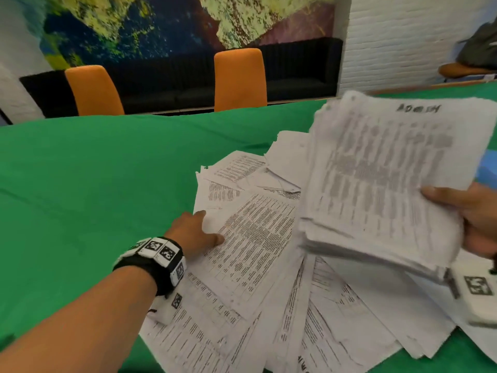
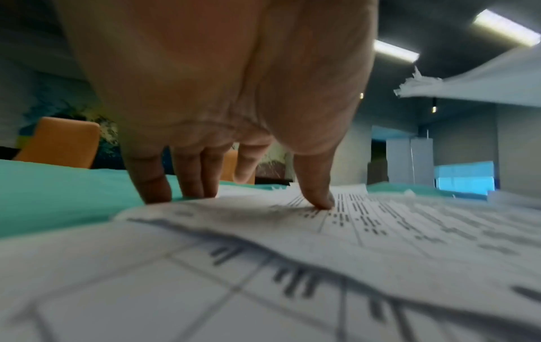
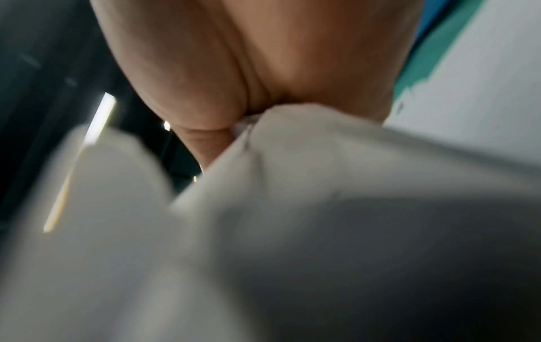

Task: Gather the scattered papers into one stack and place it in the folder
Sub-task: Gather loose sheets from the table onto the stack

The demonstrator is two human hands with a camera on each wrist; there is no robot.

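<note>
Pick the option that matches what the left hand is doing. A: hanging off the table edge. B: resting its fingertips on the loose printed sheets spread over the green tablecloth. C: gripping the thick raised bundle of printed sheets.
B: the left hand sets its fingertips on the loose printed white sheets lying on the green tablecloth.

My forearms are bare, no sleeves. On my left wrist I see a black strap point(image 1: 150, 267) carrying white blocks printed with black square markers; the right wrist block point(image 1: 477, 294) matches.
</note>
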